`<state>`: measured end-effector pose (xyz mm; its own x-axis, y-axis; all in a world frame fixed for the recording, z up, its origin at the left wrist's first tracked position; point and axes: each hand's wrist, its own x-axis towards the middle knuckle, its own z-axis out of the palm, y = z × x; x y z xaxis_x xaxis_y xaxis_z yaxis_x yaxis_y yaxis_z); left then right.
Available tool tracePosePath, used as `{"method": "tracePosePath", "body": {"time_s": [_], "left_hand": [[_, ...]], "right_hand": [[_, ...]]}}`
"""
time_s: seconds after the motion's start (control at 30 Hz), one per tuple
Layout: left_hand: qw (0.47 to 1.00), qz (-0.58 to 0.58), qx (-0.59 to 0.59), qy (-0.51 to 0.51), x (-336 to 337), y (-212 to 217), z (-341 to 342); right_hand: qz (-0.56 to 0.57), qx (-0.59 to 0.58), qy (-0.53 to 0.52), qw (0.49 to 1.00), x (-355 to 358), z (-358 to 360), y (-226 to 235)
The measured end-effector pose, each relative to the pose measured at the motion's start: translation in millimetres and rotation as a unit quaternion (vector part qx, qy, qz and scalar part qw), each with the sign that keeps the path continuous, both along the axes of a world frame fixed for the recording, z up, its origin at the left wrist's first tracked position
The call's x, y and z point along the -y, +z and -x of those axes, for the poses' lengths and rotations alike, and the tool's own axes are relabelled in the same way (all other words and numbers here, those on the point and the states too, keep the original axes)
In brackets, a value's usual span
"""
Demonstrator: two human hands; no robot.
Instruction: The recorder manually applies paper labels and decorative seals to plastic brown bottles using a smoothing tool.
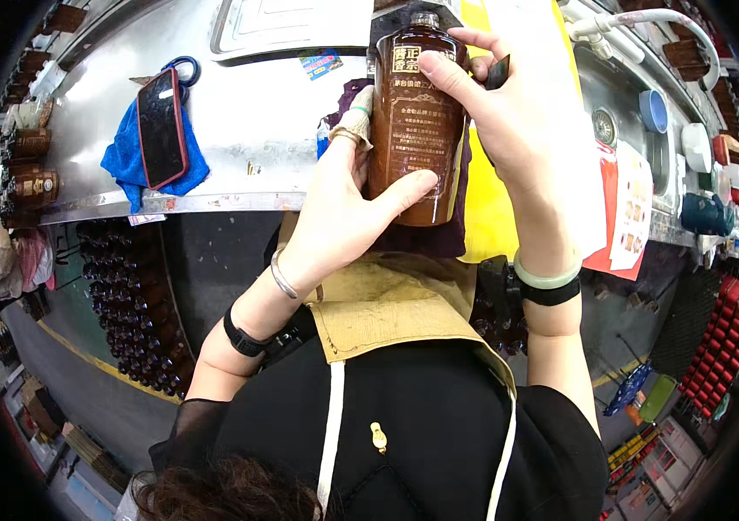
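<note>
One brown glass bottle (413,130) is at the desk's (256,139) near edge; the left hand (341,204) grips it low, apparently for support; the right hand (501,113), also holding a dark tool (498,74), steadies its upper part.

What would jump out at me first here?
The big brown bottle near the top centre, gripped by the left hand and touched by the right hand. Then the bright yellow sheet just right of it, and, farther left, a phone on a blue cloth.
</note>
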<state>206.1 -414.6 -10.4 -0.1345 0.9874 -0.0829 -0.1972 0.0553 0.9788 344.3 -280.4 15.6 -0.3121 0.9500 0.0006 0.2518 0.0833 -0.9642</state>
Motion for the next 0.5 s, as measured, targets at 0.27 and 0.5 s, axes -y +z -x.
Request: {"method": "tracePosePath", "body": {"time_s": [0.27,0.5], "left_hand": [[1.000,0.016,0.007,-0.015,-1.4,8.2,0.8],[1.000,0.007,-0.014,-0.022,-1.6,-0.1,2.2]], "right_hand": [[0.008,0.064,-0.011,0.998,5.3,-0.3,19.7],[-0.006,0.005,-0.009,1.000,2.7,-2.1,4.7]]}}
